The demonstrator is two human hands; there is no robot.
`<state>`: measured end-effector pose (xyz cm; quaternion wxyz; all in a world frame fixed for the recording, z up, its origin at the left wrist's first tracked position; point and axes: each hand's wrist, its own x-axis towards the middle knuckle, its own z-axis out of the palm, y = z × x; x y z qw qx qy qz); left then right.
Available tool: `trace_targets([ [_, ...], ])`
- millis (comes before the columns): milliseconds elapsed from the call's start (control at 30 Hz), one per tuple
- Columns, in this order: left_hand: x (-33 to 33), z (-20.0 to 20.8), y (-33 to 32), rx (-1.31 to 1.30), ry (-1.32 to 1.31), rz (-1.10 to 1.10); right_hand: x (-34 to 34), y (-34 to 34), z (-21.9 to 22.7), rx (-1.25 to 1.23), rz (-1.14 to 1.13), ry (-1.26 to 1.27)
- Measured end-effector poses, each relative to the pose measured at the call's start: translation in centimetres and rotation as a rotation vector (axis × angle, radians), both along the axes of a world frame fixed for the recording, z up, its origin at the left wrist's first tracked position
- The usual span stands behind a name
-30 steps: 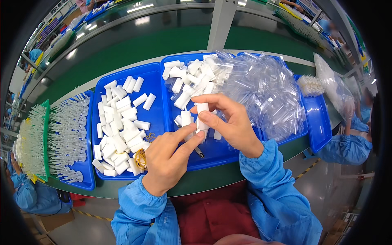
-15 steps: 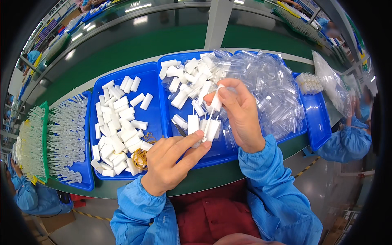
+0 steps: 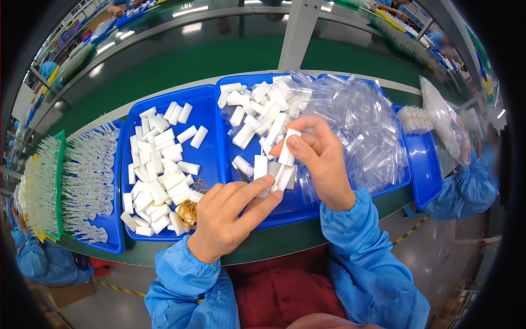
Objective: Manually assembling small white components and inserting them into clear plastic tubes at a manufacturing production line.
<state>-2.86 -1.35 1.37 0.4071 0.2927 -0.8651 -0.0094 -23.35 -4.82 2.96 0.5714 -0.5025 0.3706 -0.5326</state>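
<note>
My right hand (image 3: 320, 159) pinches a small clear plastic bag (image 3: 282, 164) with white plastic pieces inside, thumb on its upper end. My left hand (image 3: 230, 216) grips the bag's lower end between thumb and forefinger, above the middle blue tray (image 3: 285, 211). Loose white pieces (image 3: 249, 118) lie in that tray behind my hands. A heap of empty clear bags (image 3: 356, 123) fills the tray's right half.
A left blue tray (image 3: 205, 109) holds many white pieces (image 3: 159, 175) and yellow rubber bands (image 3: 188, 211). Further left are trays of clear and white pronged parts (image 3: 87, 181). A green conveyor belt (image 3: 219, 60) runs behind. A person in a blue sleeve (image 3: 466, 186) works at the right.
Both hands have shifted slightly right and down with the filled bag; my right hand turned so its thumb presses on the bag's upper end.
</note>
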Motion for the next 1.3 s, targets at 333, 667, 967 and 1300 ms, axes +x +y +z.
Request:
trace_targets([
  [333,0.4,0.0,-0.1,-0.069,0.001,0.039,-0.3,-0.4,-1.8,-0.336,0.035,0.205],
  [667,0.1,-0.6,0.2,0.105,0.349,0.075,0.7,0.9,-1.5,-0.394,0.101,0.026],
  [967,0.1,0.1,0.4,0.304,0.445,0.069,-0.2,0.2,-1.5,-0.475,0.117,0.026],
  [1300,0.0,-0.4,0.4,0.129,0.282,0.054,-1.2,-0.2,-0.9,-0.393,0.187,0.147],
])
